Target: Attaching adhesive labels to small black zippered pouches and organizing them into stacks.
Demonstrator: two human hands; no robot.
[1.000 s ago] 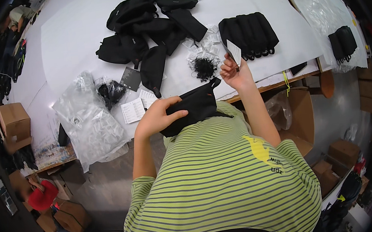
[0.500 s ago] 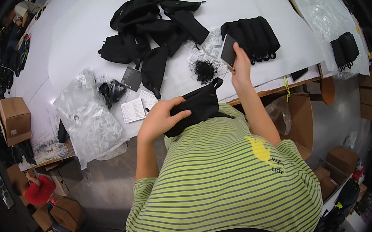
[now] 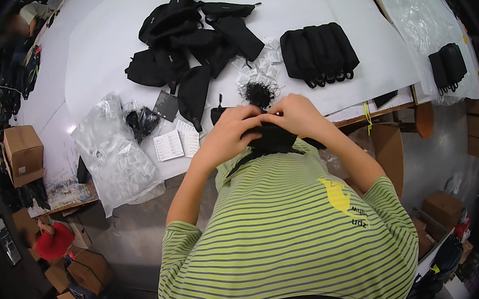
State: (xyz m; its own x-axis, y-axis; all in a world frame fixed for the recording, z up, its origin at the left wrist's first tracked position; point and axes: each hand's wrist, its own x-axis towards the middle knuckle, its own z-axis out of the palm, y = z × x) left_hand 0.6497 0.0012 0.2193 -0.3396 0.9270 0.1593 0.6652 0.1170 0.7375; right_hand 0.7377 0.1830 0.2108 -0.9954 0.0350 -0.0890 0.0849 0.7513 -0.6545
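Observation:
A black fabric pouch (image 3: 273, 141) is held against my striped shirt at the table's front edge. My left hand (image 3: 231, 134) is closed on its upper edge, thumb and fingers pinched. Fingertip to fingertip with it, my right hand (image 3: 299, 117) pinches at the same edge; what lies between its fingers is hidden. I cannot make out the dark card with a string that this hand held before. Just beyond my fingers lies a tangle of black strings (image 3: 259, 93), with small white packets (image 3: 260, 68) behind it.
More black pouches (image 3: 205, 42) are heaped at the back; a neat row (image 3: 320, 53) lies to the right. On the left are a clear plastic bag (image 3: 114, 154) of white packets, a dark card (image 3: 166, 106) and white printed cards (image 3: 169, 146). Cardboard boxes (image 3: 24, 154) stand beyond the table.
My right hand has come down and left from above the strings to meet my left hand at the pouch. The dark card it held is no longer visible there.

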